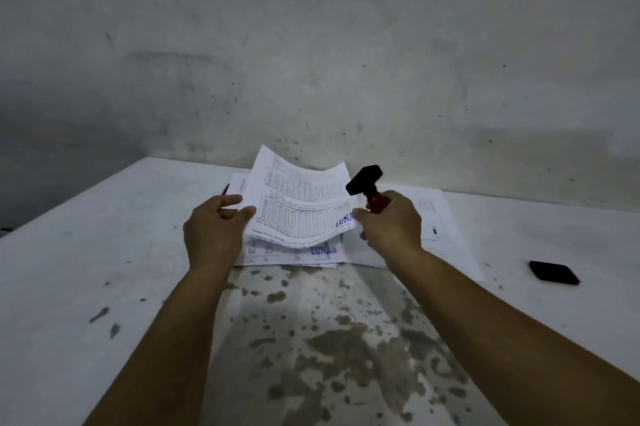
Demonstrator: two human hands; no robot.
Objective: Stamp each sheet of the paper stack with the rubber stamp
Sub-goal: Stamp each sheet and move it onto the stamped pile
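Above the white paper stack [291, 257], our left hand [211, 231] pinches the curled printed sheet [298, 204]; our right hand [391, 224] grips the red-handled rubber stamp [367, 186] and likely pinches the sheet's corner; wet ink may smear.

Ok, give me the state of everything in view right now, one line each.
Lifted sheet: held up by both hands, curved, stamped LUNAS.
Stack: flat on the table, top sheet stamped LUNAS.
Stamp: off the paper, tilted.
Left hand: pinches the sheet's left edge.
Right hand: grips the stamp, touches the sheet's right edge.
Ink pad: on the table, untouched.

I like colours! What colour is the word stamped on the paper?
Purple, on the sheet, in the head view.
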